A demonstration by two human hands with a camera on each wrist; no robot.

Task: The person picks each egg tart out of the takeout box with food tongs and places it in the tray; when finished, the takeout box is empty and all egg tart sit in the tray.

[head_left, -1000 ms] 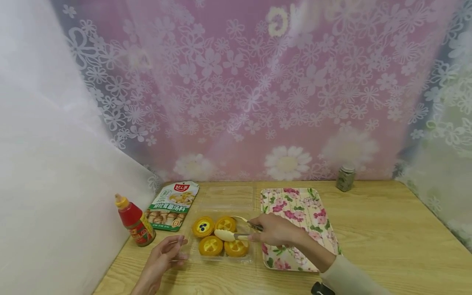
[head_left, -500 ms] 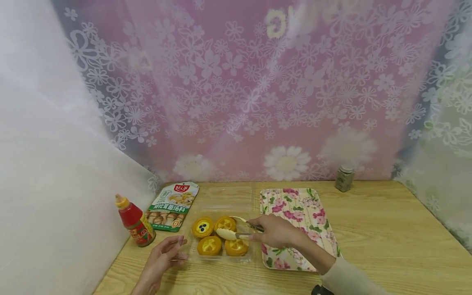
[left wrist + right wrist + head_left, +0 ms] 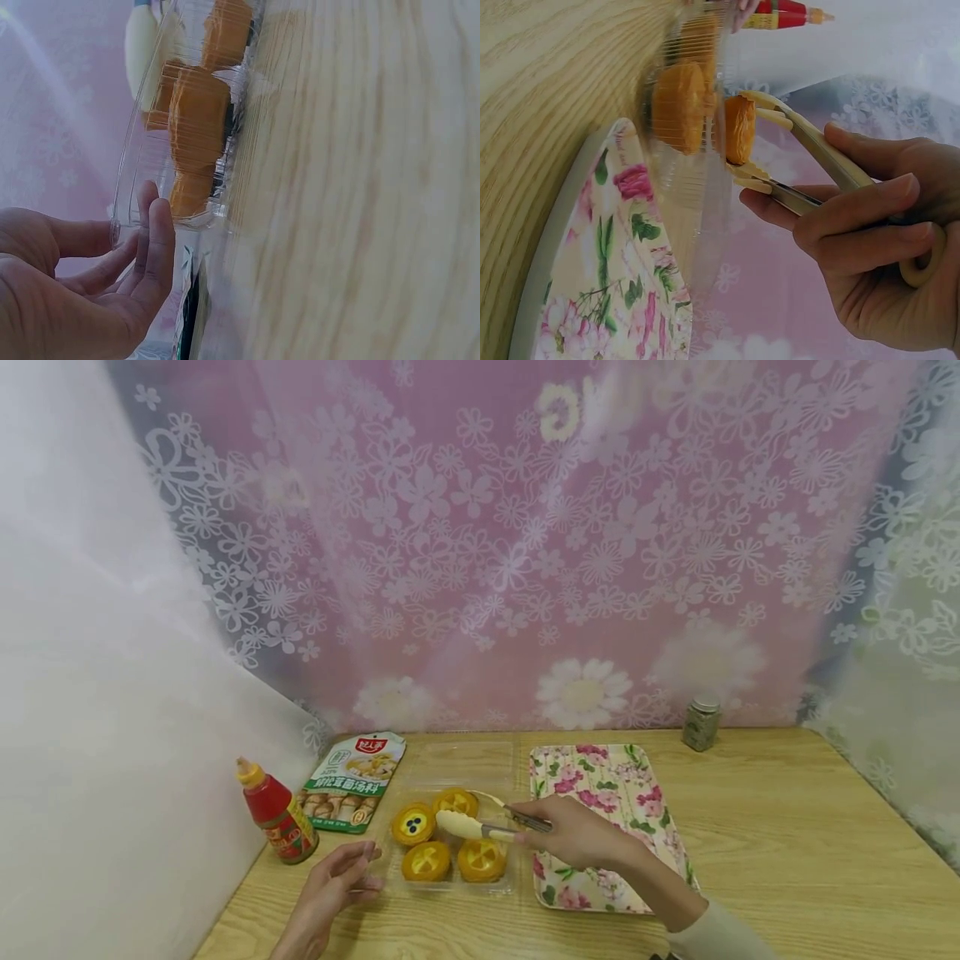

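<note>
My right hand (image 3: pixel 573 831) holds a pair of tongs (image 3: pixel 459 824) with cream tips and metal arms. The tips grip an egg tart (image 3: pixel 739 127), which in the right wrist view is raised above the rim of a clear plastic box (image 3: pixel 127 187). Inside the box sit a tart with dark berries (image 3: pixel 413 823) and two tarts with a yellow crossed top, one at the front left (image 3: pixel 426 862). At the box's left corner my left hand (image 3: pixel 326 885) pinches the rim, thumb above and fingers against the outer wall. The box's lid (image 3: pixel 465 760) lies folded back.
Just right of the box lies a floral tray (image 3: pixel 622 785), partly under my right forearm. A red sauce bottle (image 3: pixel 279 814) and a green-white food pouch (image 3: pixel 352 781) stand at the left. A small jar (image 3: pixel 702 724) is at the back right, by the flowered curtain (image 3: pixel 480 568).
The tongs have risen slightly, and the back right tart has come up with them. The left hand keeps its place at the box corner.
</note>
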